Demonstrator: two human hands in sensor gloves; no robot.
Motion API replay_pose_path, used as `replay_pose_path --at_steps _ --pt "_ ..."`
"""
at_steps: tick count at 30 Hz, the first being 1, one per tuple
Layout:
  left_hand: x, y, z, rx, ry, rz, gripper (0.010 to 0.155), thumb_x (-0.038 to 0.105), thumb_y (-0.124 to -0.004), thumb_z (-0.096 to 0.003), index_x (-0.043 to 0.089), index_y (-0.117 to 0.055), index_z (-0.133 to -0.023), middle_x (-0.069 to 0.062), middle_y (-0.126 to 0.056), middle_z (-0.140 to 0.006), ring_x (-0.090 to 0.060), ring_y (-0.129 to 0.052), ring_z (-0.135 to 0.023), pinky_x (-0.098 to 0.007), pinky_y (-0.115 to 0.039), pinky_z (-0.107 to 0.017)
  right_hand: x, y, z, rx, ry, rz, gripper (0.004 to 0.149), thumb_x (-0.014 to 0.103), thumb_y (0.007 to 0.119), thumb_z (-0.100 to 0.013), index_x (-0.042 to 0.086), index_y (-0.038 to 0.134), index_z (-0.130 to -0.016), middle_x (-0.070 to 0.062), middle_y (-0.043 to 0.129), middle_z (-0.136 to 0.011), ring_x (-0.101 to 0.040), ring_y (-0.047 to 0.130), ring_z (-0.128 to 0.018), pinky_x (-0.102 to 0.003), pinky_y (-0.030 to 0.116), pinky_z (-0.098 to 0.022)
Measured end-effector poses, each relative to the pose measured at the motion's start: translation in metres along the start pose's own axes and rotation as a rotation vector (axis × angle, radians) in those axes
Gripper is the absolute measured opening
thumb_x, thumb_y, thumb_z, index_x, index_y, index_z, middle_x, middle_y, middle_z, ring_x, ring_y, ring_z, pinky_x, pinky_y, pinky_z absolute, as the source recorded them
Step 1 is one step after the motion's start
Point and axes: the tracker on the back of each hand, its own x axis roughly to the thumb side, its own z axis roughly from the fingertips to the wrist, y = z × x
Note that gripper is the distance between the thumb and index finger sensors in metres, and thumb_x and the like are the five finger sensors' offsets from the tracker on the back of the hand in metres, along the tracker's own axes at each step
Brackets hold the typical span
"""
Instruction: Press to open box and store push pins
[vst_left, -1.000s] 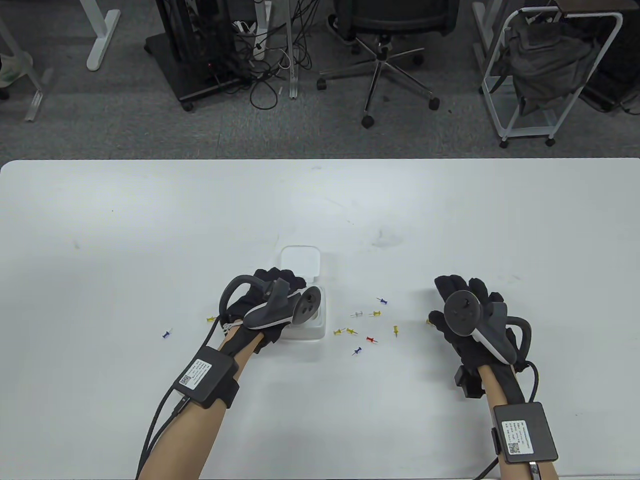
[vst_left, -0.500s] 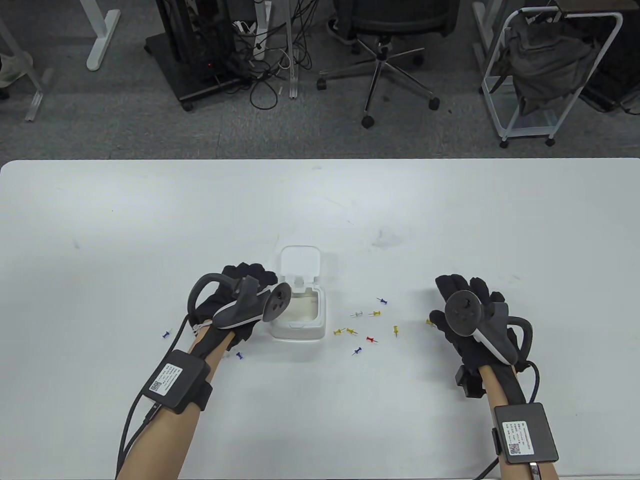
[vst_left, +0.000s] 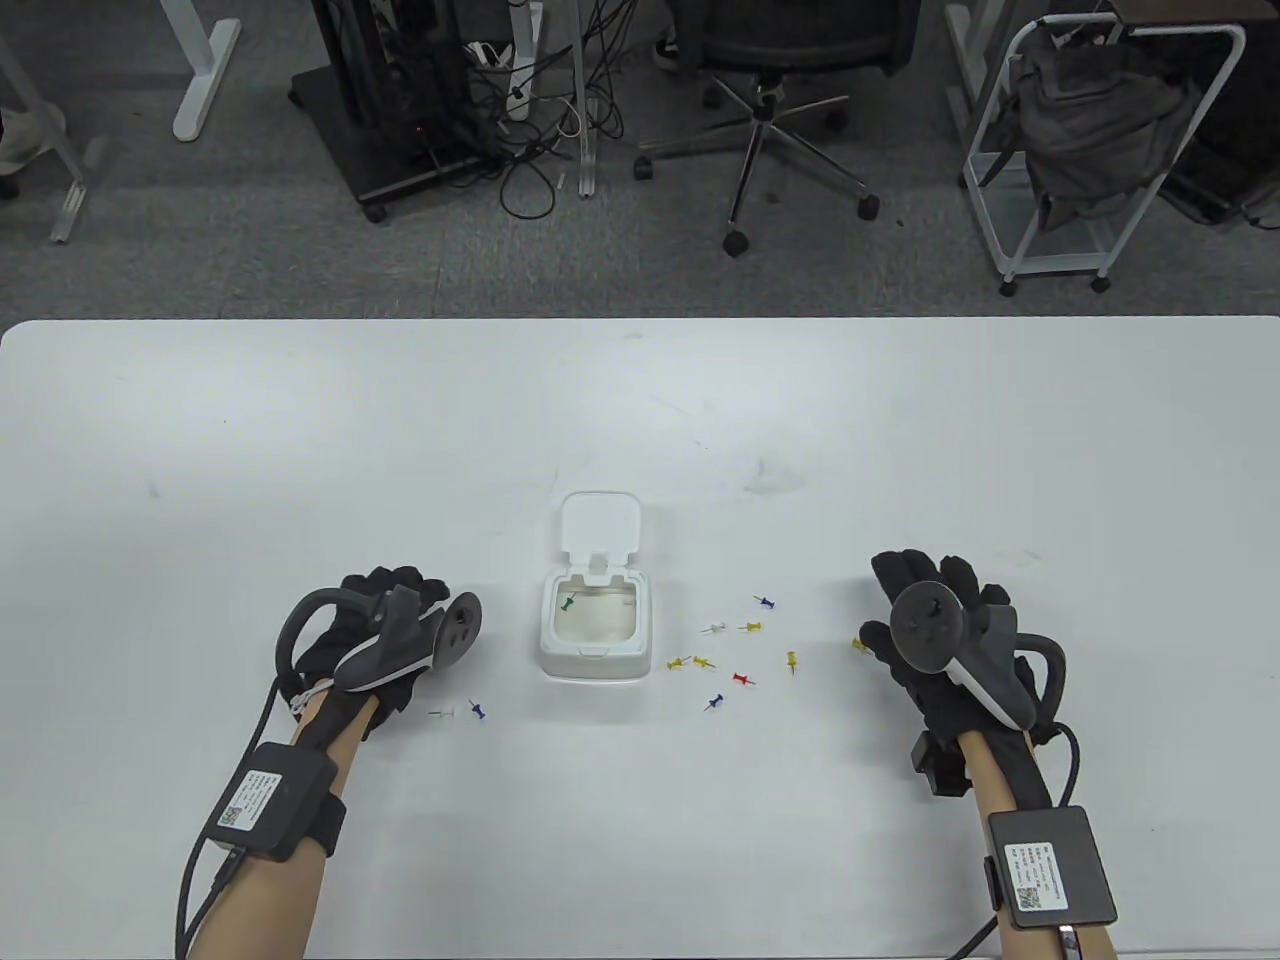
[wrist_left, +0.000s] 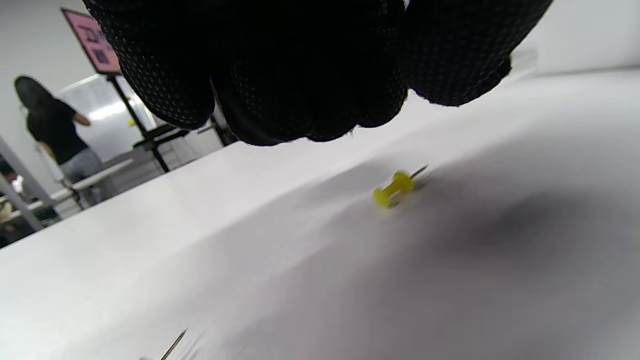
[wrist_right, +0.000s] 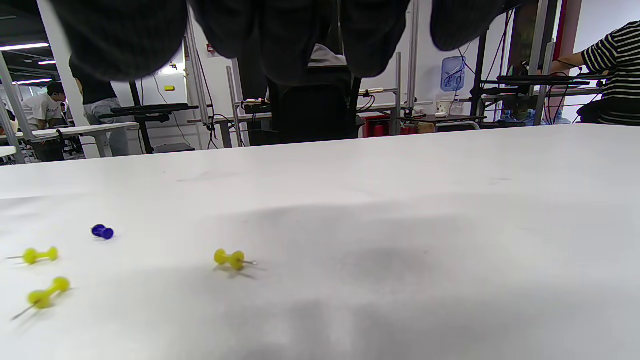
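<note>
One white box (vst_left: 594, 630) sits on the counter (vst_left: 640, 420) about midway between its left and right edges and nearer the near edge than the far one. We see its lid (vst_left: 600, 523) hinged back toward the far edge and the tray open, with a green push pin (vst_left: 568, 605) lying inside near its left wall.

Just right of the box we find a loose scatter of push pins (vst_left: 735, 650) in yellow, blue, red and clear, all flat on the counter. Two more lie left of the box toward the near edge, a clear pin (vst_left: 441, 713) and a blue pin (vst_left: 478, 711) side by side.

Our left hand (vst_left: 375, 645) hovers left of the box, apart from it, just above those two pins. In the left wrist view its fingers (wrist_left: 280, 75) hang bunched close together over a yellow pin (wrist_left: 395, 187), touching nothing and holding nothing that we can see.

Our right hand (vst_left: 925, 640) rests palm down on the counter right of the scatter, fingers (vst_left: 905, 572) laid out straight toward the far edge and slightly spread. A yellow pin by its thumb (vst_left: 858, 645) lies just beside it; whether the two touch we cannot tell.
</note>
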Motion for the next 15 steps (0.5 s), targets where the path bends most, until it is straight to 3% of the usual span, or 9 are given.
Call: replay_pose_path --at_steps 9,15 --pt "0.003 -0.018 -0.001 -0.055 0.005 -0.034 0.042 0.045 -0.078 -0.0483 0.033 -0.083 -0.088 0.009 -0.094 -0.088 -0.015 -0.099 -0.070 -0.047 -0.083 -0.069 0.000 0.000 0.000 0.000 0.001 0.003 0.070 0.052 0.070 -0.041 0.035 0.046 -0.104 0.004 0.055 -0.119 -0.040 0.053 -0.111 -0.068 0.045 -0.077" --pt "0.009 -0.019 -0.001 -0.047 -0.012 -0.094 0.040 0.044 -0.077 -0.0483 0.032 -0.083 -0.085 0.010 -0.096 -0.084 -0.015 -0.100 -0.066 -0.047 -0.085 -0.068 0.000 0.000 0.000 -0.002 -0.001 0.002 0.070 0.052 0.070 -0.041 0.035 0.045 -0.104 0.004 0.055 -0.119 -0.040 0.053 -0.111 -0.068 0.045 -0.077"
